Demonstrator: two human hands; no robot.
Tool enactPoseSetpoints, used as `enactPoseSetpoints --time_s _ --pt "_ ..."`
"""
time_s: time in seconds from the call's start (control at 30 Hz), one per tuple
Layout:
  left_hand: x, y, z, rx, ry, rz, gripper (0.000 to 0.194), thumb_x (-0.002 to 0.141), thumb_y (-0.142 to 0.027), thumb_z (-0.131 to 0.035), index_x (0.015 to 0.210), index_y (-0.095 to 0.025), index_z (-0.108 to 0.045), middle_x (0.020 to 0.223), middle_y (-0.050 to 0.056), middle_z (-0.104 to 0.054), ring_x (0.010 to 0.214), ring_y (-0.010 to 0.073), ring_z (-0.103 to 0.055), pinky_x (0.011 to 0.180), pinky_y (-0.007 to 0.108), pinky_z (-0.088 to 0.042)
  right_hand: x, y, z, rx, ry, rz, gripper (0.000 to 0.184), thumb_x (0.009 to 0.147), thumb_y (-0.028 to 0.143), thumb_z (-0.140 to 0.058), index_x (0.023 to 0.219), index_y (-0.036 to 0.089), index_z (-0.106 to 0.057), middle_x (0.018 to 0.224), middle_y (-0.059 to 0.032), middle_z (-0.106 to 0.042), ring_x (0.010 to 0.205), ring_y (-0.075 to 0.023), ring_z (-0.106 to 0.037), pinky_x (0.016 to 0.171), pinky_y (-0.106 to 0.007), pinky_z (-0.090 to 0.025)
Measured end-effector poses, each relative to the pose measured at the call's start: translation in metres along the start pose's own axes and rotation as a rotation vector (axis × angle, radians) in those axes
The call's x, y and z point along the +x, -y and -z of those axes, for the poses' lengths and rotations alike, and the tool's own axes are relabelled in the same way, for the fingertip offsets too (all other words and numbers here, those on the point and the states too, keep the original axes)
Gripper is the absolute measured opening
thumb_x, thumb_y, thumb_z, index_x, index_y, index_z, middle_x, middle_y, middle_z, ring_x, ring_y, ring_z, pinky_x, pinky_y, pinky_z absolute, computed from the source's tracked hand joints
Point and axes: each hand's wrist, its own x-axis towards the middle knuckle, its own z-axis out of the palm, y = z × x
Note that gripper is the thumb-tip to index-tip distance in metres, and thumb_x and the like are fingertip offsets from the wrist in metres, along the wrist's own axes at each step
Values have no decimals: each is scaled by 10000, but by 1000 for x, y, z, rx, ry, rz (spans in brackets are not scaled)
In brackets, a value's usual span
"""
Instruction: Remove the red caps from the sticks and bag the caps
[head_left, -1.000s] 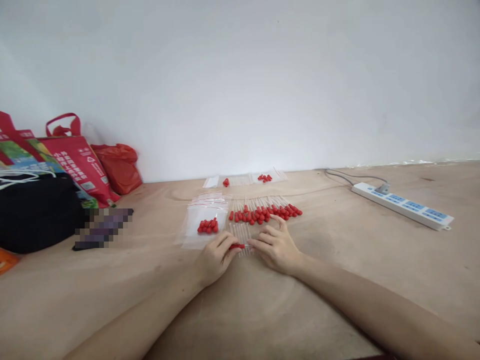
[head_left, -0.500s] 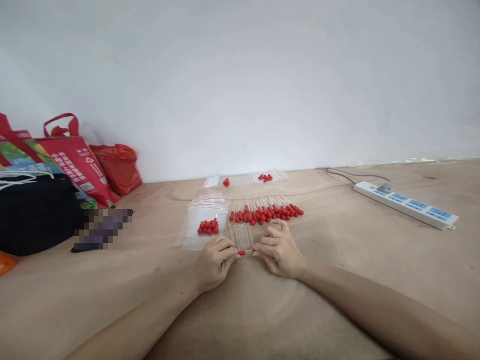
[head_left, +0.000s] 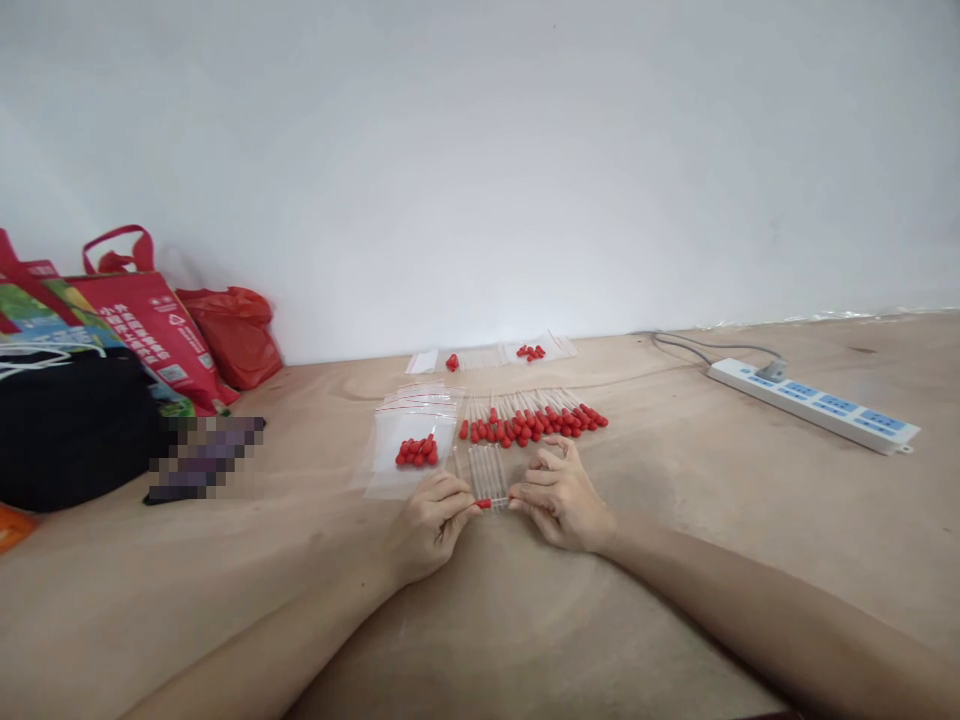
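My left hand (head_left: 435, 520) is closed, with thumb and fingertips pinching a red rubber bulb (head_left: 484, 504). From the bulb's open end a clear glass dropper tube (head_left: 500, 503) runs sideways to my right hand (head_left: 561, 497), whose thumb and index finger grip it. Just beyond my fingertips lie several bare glass tubes (head_left: 487, 468) side by side. Behind them is a row of droppers with red bulbs (head_left: 532, 425), bulbs toward me. Loose red bulbs (head_left: 417, 452) are heaped on clear zip bags (head_left: 381, 430) to the left of the row.
Near the wall lie more red bulbs (head_left: 531, 352), tubes and bags. A white power strip (head_left: 814, 403) with a plug and grey cable sits at right. Red bags (head_left: 161, 325), a black bag (head_left: 75, 430) and a pixelated dark object (head_left: 206, 460) stand at left on the wooden tabletop (head_left: 712, 520).
My right hand has shifted very slightly to the right along the tube, showing a little more glass. My left hand stays nearly still on the bulb.
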Motion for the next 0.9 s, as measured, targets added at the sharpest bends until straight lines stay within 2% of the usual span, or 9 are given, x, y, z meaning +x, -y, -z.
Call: enactPoseSetpoints --time_s 0.23,0.43,0.57,0.7,0.8,0.9 --pt "1 -1 3 7 -34 28 224 862 -208 -391 724 -167 -562 730 42 -561 707 130 -520 663 251 -439 -1 -2 2 7 30 -51 193 817 273 -459 724 221 -620 555 22 -543 688 -130 -442 874 -395 -214" --pt "-6 14 14 37 -147 165 201 864 -245 -392 765 -176 -553 745 25 -524 709 122 -520 654 236 -442 -2 -11 2 46 -28 -283 213 833 265 -450 729 213 -628 582 25 -585 624 -106 -466 781 -329 -236" --pt "-5 17 11 63 -177 265 199 861 -284 -391 859 -184 -564 768 21 -489 706 126 -516 651 250 -451 0 -10 -4 7 -20 -387 163 818 240 -463 797 230 -624 610 37 -605 602 -91 -505 711 -295 -230" --pt "1 12 1 38 -143 343 213 868 -281 -357 811 -179 -536 822 33 -513 790 150 -533 712 284 -458 4 -9 -9 -53 24 -487 139 762 148 -455 805 203 -575 687 38 -625 622 -90 -532 659 -270 -230" --pt "4 11 -4 5 -114 355 194 866 -265 -350 810 -180 -515 874 45 -533 858 164 -531 761 309 -451 7 -8 -12 -75 53 -499 174 731 110 -455 812 203 -577 729 26 -632 661 -103 -546 660 -273 -234" --pt "6 11 -5 -29 -76 371 187 864 -261 -349 801 -176 -504 905 53 -549 888 171 -530 788 322 -440 9 -4 -14 -65 78 -495 206 758 130 -452 879 218 -594 782 4 -634 720 -121 -553 671 -282 -236"
